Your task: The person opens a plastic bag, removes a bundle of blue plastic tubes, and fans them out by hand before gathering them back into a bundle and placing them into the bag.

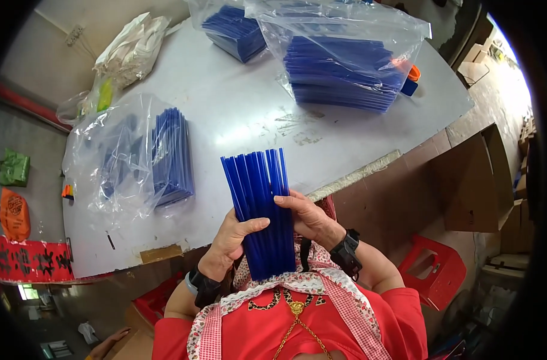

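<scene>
A bundle of blue plastic tubes (258, 187) stands between my two hands, close to my chest at the table's near edge. Its upper ends fan out slightly, and its lower end reaches my apron. My left hand (230, 239) grips the left side, with the thumb lying across the front. On the right side, my right hand (309, 217) holds the bundle a little higher, its thumb pressed on the front tubes. The fingers behind the bundle are mostly hidden.
Clear plastic bags (114, 162) with blue stacks lie on the white table (225, 114); a larger bagged stack (342, 75) is at the back. An orange-and-blue object (411, 75) sits beside it. Right are a cardboard box (471, 180) and red stool (432, 270). Another person's hand (112, 340) shows lower left.
</scene>
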Demonstrator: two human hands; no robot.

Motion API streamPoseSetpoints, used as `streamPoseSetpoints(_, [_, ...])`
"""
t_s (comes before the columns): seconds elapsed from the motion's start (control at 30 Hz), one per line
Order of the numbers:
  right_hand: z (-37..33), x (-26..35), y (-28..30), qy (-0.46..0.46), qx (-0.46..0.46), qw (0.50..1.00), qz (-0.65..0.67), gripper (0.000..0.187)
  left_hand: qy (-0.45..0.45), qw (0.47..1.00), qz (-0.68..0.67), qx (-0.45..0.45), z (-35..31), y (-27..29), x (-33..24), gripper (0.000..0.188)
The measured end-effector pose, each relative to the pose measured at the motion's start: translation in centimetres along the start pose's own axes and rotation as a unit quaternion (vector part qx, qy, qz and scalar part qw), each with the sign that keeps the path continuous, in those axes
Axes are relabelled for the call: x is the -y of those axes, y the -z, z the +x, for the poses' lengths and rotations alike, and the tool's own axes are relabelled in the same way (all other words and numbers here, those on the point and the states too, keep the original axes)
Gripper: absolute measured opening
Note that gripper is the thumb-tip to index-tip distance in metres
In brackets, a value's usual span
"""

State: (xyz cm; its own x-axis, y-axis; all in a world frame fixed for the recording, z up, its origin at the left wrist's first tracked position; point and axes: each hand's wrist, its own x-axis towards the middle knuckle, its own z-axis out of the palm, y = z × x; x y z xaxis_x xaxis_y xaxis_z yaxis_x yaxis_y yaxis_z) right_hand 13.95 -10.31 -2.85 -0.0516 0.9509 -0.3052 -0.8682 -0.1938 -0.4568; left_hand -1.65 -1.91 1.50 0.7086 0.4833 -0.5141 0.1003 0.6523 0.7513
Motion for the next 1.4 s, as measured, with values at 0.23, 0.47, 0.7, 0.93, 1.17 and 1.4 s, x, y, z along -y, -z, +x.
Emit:
streamPoseSetpoints(0.23, [1.4, -2.0, 2.1, -0.035, 0.009, 0.992, 0.118, 0.045, 0.003, 0.999, -0.022, -0.025, -0.4, 2.0, 0.3, 0.048])
streamPoseSetpoints(0.47, [1.6, -1.9, 1.8, -0.034, 0.037, 0.991, 0.121, 0.048, 0.016, 0.998, -0.045, -0.046, -0.9, 2.9, 0.1, 0.043])
streamPoseSetpoints(0.7, [1.8, -2.0, 1.8, -0.011, 0.070, 0.988, 0.136, 0.054, 0.001, 0.997, -0.049, -0.067, -1.4, 3.0, 0.1, 0.040])
streamPoseSetpoints(0.93, [1.6, -1.9, 2.0, -0.013, 0.074, 0.987, 0.143, 0.057, -0.035, 0.996, -0.038, -0.074, -1.9, 2.2, 0.4, 0.039])
streamPoseSetpoints(1.17, [1.1, -1.5, 2.1, -0.003, 0.087, 0.986, 0.141, 0.058, -0.066, 0.995, -0.028, -0.074, -2.3, 2.1, 0.7, 0.036])
streamPoseSetpoints(1.4, [1.0, -1.6, 2.5, 0.003, 0.083, 0.986, 0.148, 0.057, -0.068, 0.994, -0.038, -0.074, -2.4, 2.3, 0.7, 0.035])
